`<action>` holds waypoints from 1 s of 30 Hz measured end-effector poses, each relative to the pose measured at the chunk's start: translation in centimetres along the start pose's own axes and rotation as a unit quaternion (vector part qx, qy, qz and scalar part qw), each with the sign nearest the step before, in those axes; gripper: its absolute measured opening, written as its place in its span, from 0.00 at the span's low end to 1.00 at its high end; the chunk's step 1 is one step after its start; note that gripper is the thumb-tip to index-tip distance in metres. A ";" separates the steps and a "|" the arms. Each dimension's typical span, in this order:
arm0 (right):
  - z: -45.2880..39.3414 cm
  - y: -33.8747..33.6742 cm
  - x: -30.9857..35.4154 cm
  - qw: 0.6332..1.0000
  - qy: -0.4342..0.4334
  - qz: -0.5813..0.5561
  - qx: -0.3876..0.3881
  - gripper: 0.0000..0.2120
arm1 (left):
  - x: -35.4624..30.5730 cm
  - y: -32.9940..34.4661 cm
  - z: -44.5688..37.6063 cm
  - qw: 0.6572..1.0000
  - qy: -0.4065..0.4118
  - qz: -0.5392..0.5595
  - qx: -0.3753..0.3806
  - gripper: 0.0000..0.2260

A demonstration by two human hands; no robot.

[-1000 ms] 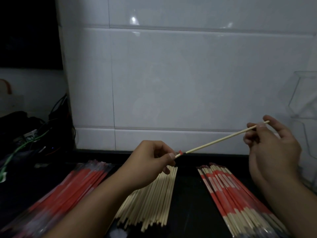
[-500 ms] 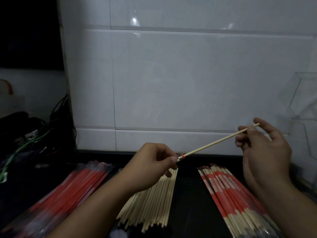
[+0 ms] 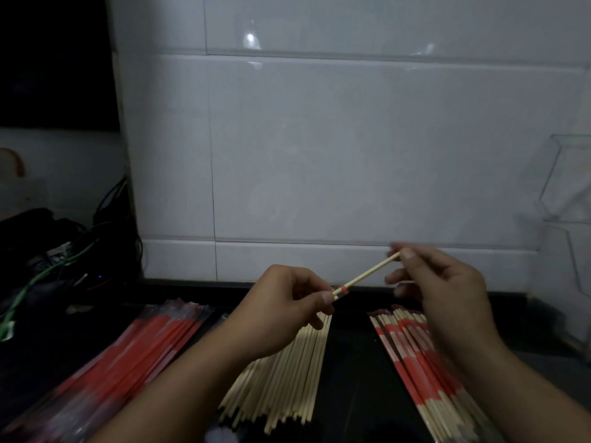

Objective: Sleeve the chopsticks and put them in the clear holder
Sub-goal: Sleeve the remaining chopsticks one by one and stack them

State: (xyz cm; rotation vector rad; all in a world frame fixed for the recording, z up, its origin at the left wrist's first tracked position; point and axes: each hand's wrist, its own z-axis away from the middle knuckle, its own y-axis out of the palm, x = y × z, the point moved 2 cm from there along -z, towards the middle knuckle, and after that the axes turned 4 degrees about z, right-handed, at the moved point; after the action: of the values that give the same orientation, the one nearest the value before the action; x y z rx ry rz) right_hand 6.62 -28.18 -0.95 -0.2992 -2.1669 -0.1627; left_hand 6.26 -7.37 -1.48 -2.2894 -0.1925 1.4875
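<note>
A pale chopstick point(image 3: 367, 276) slants up to the right above the counter, with the red end of a sleeve point(image 3: 342, 290) around its lower part. My left hand point(image 3: 287, 308) pinches that sleeved end. My right hand point(image 3: 438, 282), blurred, pinches the chopstick's upper end. Below lie a pile of bare chopsticks point(image 3: 284, 372), a stack of red sleeves point(image 3: 134, 356) at the left, and sleeved chopsticks point(image 3: 422, 362) at the right. The clear holder point(image 3: 572, 199) stands at the right edge against the wall.
A white tiled wall point(image 3: 319, 148) rises just behind the black counter point(image 3: 348, 362). At the far left sit dark objects with tangled green and black cables point(image 3: 57, 260).
My right hand has moved left and down toward my left hand, pushing the chopstick further into the sleeve. The bare length between the hands has become much shorter.
</note>
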 end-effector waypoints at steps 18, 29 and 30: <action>2.0 2.3 -0.7 0.975 0.063 0.076 0.197 0.06 | -0.4 0.6 0.3 1.000 0.010 0.004 0.012 0.05; 0.4 1.0 -0.7 0.996 0.051 0.060 0.041 0.11 | -0.9 0.3 0.7 0.996 -0.021 -0.067 0.047 0.03; 0.4 1.0 -0.7 0.996 0.063 0.044 0.034 0.11 | -0.9 0.3 0.7 0.997 -0.019 -0.067 0.036 0.03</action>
State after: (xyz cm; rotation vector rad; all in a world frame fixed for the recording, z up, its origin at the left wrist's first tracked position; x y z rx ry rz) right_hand 7.00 -27.25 -1.77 -0.3361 -2.0257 -0.0565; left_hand 5.23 -7.79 -1.08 -2.1485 -0.2913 1.4465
